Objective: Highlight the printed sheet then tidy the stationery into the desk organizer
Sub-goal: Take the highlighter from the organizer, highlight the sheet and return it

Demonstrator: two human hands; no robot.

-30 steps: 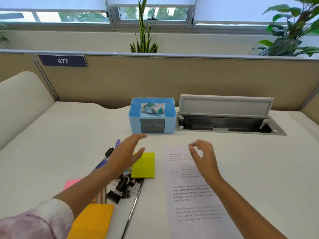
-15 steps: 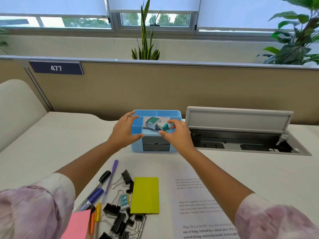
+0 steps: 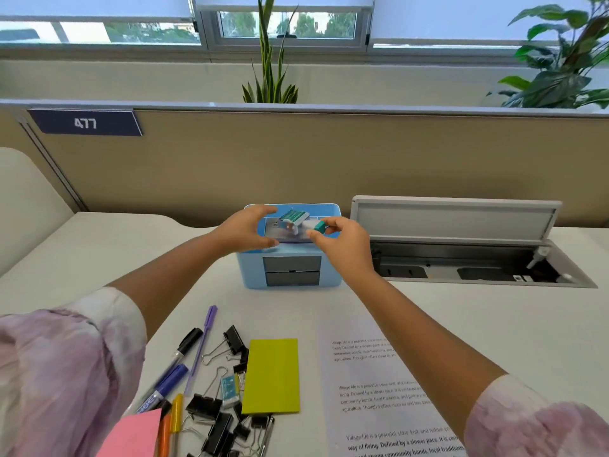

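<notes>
Two hands working over desk organizer [image 3: 290,270] at desk's far side | right hand [image 3: 342,245] fingers pinching teal-capped white item [image 3: 314,225], light, rigid, likely slippery | left hand [image 3: 245,230] fingers spreading around organizer's top edge | printed sheet [image 3: 389,390] lying near, unmarked.

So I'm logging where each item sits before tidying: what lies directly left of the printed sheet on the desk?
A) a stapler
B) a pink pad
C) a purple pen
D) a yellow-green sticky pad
D: the yellow-green sticky pad lies flat just left of the printed sheet, with the binder clips farther left.
</notes>
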